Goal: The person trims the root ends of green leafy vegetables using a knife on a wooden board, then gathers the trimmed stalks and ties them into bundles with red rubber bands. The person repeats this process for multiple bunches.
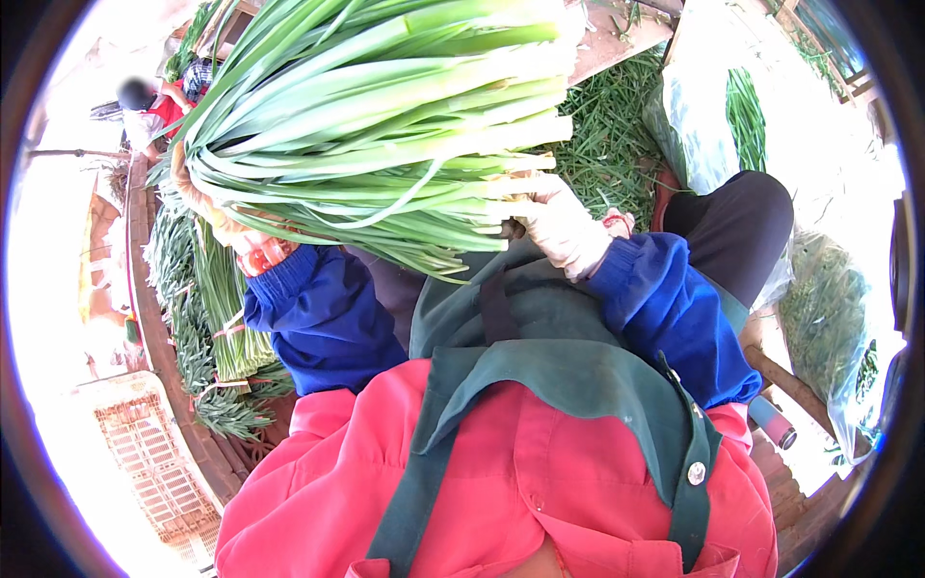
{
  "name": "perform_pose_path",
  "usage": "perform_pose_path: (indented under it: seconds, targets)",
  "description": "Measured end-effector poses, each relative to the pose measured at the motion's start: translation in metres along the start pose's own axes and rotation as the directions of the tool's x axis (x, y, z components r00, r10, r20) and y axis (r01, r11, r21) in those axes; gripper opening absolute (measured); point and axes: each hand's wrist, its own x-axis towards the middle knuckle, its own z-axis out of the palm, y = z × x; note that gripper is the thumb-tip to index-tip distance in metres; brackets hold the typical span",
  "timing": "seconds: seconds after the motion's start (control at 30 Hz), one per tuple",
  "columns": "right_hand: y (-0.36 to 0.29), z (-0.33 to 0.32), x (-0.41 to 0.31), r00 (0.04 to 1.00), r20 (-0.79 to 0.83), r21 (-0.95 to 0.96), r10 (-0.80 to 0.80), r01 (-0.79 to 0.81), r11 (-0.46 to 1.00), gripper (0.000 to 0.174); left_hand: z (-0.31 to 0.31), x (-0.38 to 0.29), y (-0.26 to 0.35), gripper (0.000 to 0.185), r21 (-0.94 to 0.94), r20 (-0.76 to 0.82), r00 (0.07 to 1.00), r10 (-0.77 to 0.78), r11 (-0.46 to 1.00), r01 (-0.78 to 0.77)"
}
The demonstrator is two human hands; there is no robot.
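Observation:
A large bunch of long green leafy stalks (390, 130), which look like Chinese chives, fills the upper middle, held up before me. Its leaf ends droop to the left and its pale stem ends point right. My left hand (209, 206), in a glove, curls around the leaf end, with most of its fingers hidden by leaves. At the lower stem ends my right hand (564, 224), in a pale glove, grips the stalks between thumb and fingers; some fingertips are hidden. Blue sleeves cover both forearms.
Tied bundles of greens (231, 311) lie at left, beside a brick edge (137, 238) and a plastic crate (155, 455). Loose green trimmings (607, 123) cover the ground ahead. Clear plastic bags (824, 311) of greens and a tumbler (773, 423) are at right. Another person (155, 108) is at far left.

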Motion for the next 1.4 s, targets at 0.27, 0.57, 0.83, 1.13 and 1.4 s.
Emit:
perform_pose_path:
  seconds: [0.27,0.57,0.83,1.13,1.4]
  targets:
    - [-0.011,-0.002,-0.017,0.968,-0.231,0.07,-0.095,0.114,0.991,0.019,0.012,-0.011,-0.005,0.033,-0.024,0.048,0.998,-0.037,0.999,0.038]
    - [-0.01,-0.004,-0.011,0.981,-0.157,0.072,0.11,-0.1,0.992,0.029,-0.008,0.003,0.0,0.033,-0.039,0.003,1.0,-0.028,0.999,0.028]
    - [0.003,0.005,-0.001,0.964,-0.265,0.078,-0.007,0.029,0.996,0.011,-0.012,0.001,0.008,0.032,-0.02,-0.05,0.999,-0.011,1.0,0.01]
    - [-0.019,0.013,-0.019,0.72,-0.067,-0.841,-0.691,0.332,0.427,0.016,0.015,-0.015,0.0,0.039,-0.12,-0.051,0.993,-0.104,0.988,0.097]
    - [-0.021,0.013,-0.012,0.712,-0.294,-0.574,-0.637,0.401,0.714,0.019,0.007,-0.011,-0.011,0.033,0.021,-0.068,0.997,0.027,0.999,-0.025]
